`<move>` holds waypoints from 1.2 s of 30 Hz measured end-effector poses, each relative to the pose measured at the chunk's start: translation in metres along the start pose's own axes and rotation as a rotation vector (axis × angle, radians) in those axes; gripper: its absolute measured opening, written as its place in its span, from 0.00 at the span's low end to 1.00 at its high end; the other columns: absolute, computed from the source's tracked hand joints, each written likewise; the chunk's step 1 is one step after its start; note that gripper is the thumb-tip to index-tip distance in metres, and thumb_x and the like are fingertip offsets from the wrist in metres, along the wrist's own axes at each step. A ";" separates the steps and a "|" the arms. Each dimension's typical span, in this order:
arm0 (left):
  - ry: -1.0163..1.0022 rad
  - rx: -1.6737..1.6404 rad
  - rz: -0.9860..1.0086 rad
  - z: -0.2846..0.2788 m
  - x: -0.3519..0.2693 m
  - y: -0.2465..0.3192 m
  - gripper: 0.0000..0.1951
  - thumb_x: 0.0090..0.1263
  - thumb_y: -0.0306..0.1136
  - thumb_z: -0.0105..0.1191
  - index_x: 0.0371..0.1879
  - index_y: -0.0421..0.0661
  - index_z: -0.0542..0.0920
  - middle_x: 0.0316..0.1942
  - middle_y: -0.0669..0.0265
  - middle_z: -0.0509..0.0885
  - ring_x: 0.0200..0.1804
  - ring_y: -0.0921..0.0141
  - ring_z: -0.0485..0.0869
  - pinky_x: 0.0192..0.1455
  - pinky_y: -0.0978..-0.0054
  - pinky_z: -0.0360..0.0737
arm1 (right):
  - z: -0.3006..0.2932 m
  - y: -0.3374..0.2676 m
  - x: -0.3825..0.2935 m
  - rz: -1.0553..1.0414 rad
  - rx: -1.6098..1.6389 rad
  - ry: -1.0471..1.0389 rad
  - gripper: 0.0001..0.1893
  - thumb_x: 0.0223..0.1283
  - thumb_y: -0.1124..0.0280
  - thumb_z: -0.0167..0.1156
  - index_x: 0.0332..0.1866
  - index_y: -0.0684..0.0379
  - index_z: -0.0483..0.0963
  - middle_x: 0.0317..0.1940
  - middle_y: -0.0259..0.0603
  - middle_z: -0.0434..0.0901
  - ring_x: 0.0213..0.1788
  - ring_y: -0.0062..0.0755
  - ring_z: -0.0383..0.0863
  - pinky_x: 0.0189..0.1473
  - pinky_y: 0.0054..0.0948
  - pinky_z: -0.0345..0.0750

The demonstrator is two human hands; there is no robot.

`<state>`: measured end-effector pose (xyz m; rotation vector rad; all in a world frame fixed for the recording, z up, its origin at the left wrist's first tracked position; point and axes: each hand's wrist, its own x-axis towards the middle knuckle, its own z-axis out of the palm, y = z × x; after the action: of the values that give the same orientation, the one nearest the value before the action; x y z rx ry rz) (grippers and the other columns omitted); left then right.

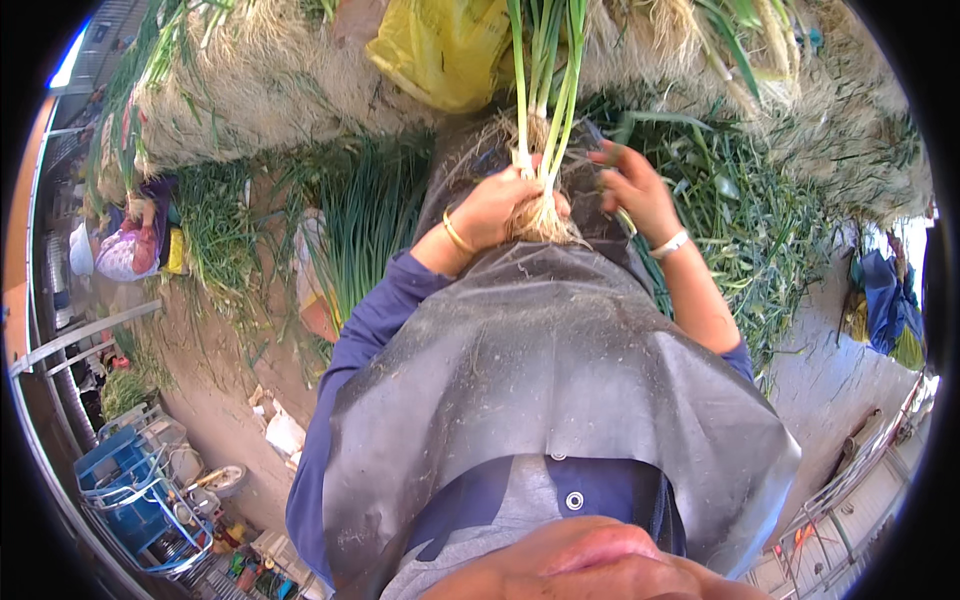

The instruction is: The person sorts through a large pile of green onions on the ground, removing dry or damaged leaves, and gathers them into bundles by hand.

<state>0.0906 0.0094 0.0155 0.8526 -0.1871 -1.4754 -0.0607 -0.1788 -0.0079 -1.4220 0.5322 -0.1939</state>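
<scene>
My left hand [499,204] is closed around a small bunch of green onions [551,135] above my lap. Their pale stringy roots [546,221] hang towards me, and the green stalks point away. To the right of the bunch, my right hand [641,187] is raised with its fingers curled and blurred by motion. A thin thing shows at its fingertips and below its palm; whether it is a tool or a leaf is unclear. Beneath both hands, a black plastic apron [555,337] covers my lap and bears bits of soil and root.
A long heap of rooted onions [285,97] crosses in front, with a yellow plastic bag [442,52] on it. Cut leaves [750,232] lie right, stacked onion greens [375,217] left. Another person [135,232] sits far left. A blue-framed cart [135,487] stands lower left.
</scene>
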 end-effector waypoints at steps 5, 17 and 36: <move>-0.181 0.053 0.026 -0.006 -0.027 0.025 0.19 0.75 0.40 0.47 0.52 0.34 0.73 0.19 0.70 0.73 0.21 0.79 0.72 0.24 0.84 0.67 | 0.025 -0.021 0.040 0.046 0.049 -0.110 0.07 0.70 0.67 0.54 0.43 0.59 0.73 0.21 0.26 0.71 0.18 0.15 0.68 0.20 0.16 0.65; 0.349 0.268 0.293 -0.055 -0.013 0.024 0.10 0.69 0.28 0.54 0.46 0.38 0.78 0.22 0.71 0.76 0.22 0.79 0.74 0.24 0.84 0.72 | 0.032 -0.043 0.144 0.010 -0.318 0.193 0.20 0.62 0.61 0.63 0.46 0.69 0.73 0.32 0.40 0.80 0.25 0.24 0.78 0.28 0.24 0.76; 0.474 0.057 0.397 -0.040 0.009 -0.008 0.16 0.65 0.20 0.58 0.49 0.44 0.69 0.36 0.63 0.80 0.33 0.68 0.84 0.34 0.71 0.85 | 0.039 -0.068 0.067 -0.232 0.303 0.024 0.08 0.68 0.69 0.50 0.39 0.62 0.70 0.28 0.38 0.78 0.29 0.26 0.78 0.31 0.23 0.74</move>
<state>0.1097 0.0176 -0.0207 1.1152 -0.0381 -0.8750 0.0277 -0.1845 0.0446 -1.1836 0.3395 -0.4582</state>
